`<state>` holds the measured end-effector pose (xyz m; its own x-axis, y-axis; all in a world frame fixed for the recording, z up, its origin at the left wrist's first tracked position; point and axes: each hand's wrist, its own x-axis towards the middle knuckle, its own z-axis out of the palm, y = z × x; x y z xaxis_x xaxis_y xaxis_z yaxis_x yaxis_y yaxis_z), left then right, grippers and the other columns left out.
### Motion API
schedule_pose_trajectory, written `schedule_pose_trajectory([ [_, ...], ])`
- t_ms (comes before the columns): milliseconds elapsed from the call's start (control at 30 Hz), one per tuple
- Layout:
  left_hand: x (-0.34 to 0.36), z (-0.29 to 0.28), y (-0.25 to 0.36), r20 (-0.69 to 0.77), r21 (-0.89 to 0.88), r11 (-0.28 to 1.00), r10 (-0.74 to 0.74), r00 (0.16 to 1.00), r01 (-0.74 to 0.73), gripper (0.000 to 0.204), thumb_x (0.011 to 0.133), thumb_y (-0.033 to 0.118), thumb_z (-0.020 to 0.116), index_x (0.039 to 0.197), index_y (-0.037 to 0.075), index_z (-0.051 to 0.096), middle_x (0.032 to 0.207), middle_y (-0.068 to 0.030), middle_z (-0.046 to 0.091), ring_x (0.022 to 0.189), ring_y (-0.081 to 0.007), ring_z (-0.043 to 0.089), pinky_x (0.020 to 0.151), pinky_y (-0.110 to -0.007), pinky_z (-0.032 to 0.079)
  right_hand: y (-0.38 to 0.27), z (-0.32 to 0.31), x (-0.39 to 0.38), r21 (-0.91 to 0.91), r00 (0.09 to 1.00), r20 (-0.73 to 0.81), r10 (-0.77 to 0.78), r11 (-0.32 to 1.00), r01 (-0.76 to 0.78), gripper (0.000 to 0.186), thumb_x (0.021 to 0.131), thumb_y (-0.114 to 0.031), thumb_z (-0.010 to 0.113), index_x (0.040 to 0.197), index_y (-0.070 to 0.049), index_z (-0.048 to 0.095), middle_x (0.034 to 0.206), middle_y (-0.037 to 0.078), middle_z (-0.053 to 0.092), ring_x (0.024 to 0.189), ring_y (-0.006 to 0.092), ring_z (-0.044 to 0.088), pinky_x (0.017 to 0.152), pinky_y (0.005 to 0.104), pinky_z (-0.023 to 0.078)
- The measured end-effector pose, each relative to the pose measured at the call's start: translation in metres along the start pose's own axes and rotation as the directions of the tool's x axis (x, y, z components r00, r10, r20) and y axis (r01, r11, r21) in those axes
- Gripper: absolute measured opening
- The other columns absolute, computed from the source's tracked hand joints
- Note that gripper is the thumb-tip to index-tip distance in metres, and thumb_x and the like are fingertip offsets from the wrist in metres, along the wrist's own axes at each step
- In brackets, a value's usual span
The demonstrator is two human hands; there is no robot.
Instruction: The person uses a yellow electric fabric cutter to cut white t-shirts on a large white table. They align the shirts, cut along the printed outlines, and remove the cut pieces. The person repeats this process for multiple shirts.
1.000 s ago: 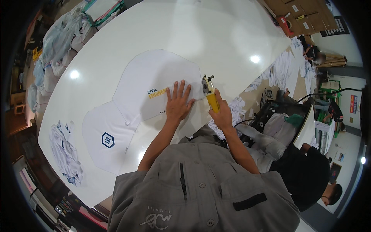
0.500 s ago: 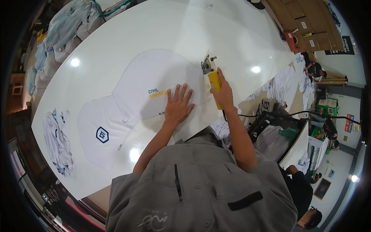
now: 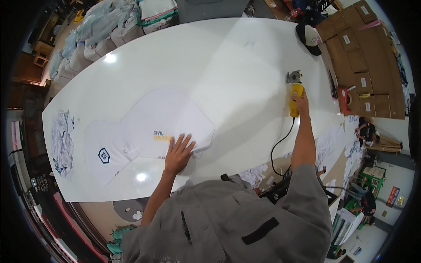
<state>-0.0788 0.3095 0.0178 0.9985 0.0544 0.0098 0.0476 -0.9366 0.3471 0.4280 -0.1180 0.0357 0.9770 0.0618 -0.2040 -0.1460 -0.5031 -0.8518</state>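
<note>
My left hand (image 3: pixel 177 154) lies flat with spread fingers on a white cut fabric piece (image 3: pixel 175 111) that carries blue and yellow print. A second white fabric piece (image 3: pixel 98 138) with a dark blue hexagon mark adjoins it on the left. Out to the right, my right hand (image 3: pixel 301 103) is wrapped round a yellow electric rotary cutter (image 3: pixel 296 93). Its round metal blade head points away from me, well apart from the fabric, and a black cord trails back from its handle. Whether the cutter touches the table cannot be made out.
The large white table (image 3: pixel 250 131) bears a crumpled heap of white fabric (image 3: pixel 62 144) at its left end. A cap (image 3: pixel 309 39) sits at the far right corner, near cardboard boxes (image 3: pixel 351 48). Wrapped sacks (image 3: pixel 105 33) stand beyond the far left edge. Other people work at the right.
My right hand has carried the rotary cutter right, away from the fabric's edge. My left hand stays on the fabric. The view has shifted, showing more of the table's far side.
</note>
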Motion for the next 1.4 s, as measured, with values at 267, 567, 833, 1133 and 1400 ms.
schedule_pose_trajectory([
  [267, -0.013, -0.029, 0.013, -0.237, -0.744, 0.475, -0.846, 0.478, 0.47, 0.041, 0.114, 0.027, 0.05, 0.136, -0.004, 0.066, 0.13, -0.0174, 0.07, 0.121, -0.0263, 0.063, 0.111, -0.04, 0.046, 0.016, -0.095, 0.12, -0.179, 1.0, -0.006, 0.018, 0.984, -0.019, 0.083, 0.087, -0.014, 0.074, 0.164, -0.008, 0.044, 0.121, 0.014, 0.071, 0.099, 0.0219, 0.069, 0.086, 0.0351, 0.058],
  [567, -0.062, -0.184, 0.039, -0.388, -0.922, 0.377, -0.896, -0.217, 0.094, 0.053, 0.116, 0.039, 0.046, 0.143, -0.006, 0.056, 0.142, -0.0196, 0.062, 0.13, -0.0306, 0.062, 0.113, -0.044, 0.049, -0.052, 0.052, 0.181, -0.77, 0.853, -0.194, -0.484, 0.614, 0.173, 0.062, 0.095, -0.033, 0.072, 0.148, -0.005, 0.058, 0.137, 0.021, 0.063, 0.133, 0.0434, 0.057, 0.112, 0.0523, 0.048],
  [833, -0.207, -0.286, 0.089, -0.519, -0.812, 0.572, -0.616, -0.593, 0.116, 0.048, 0.117, 0.033, 0.041, 0.144, -0.003, 0.056, 0.144, -0.0198, 0.06, 0.133, -0.0329, 0.06, 0.116, -0.047, 0.047, -0.099, 0.321, 0.056, -0.498, 0.596, 0.509, -0.621, 0.353, 0.792, 0.073, 0.107, -0.053, 0.056, 0.16, -0.004, 0.045, 0.166, 0.022, 0.044, 0.157, 0.0401, 0.035, 0.126, 0.0627, 0.028],
  [1133, -0.37, -0.248, 0.095, -0.55, -0.793, 0.604, -0.654, -0.521, 0.079, 0.047, 0.116, 0.038, 0.043, 0.134, 0.0, 0.063, 0.131, -0.0164, 0.067, 0.12, -0.0319, 0.067, 0.105, -0.046, 0.057, -0.058, 0.341, -0.473, 0.608, -0.544, 0.784, -0.299, 0.546, 0.576, 0.064, 0.095, -0.023, 0.071, 0.152, -0.001, 0.054, 0.158, 0.025, 0.051, 0.144, 0.0407, 0.051, 0.12, 0.0544, 0.041],
  [1400, -0.378, -0.235, 0.052, -0.396, -0.897, 0.442, -0.779, -0.486, 0.022, 0.048, 0.115, 0.043, 0.046, 0.131, 0.001, 0.063, 0.122, -0.012, 0.067, 0.11, -0.0262, 0.068, 0.096, -0.043, 0.057, -0.166, 0.545, -0.533, 0.337, -0.084, 0.626, -0.775, 0.172, 0.926, 0.05, 0.098, -0.021, 0.065, 0.147, -0.011, 0.06, 0.14, 0.017, 0.063, 0.129, 0.0343, 0.059, 0.113, 0.0528, 0.043],
])
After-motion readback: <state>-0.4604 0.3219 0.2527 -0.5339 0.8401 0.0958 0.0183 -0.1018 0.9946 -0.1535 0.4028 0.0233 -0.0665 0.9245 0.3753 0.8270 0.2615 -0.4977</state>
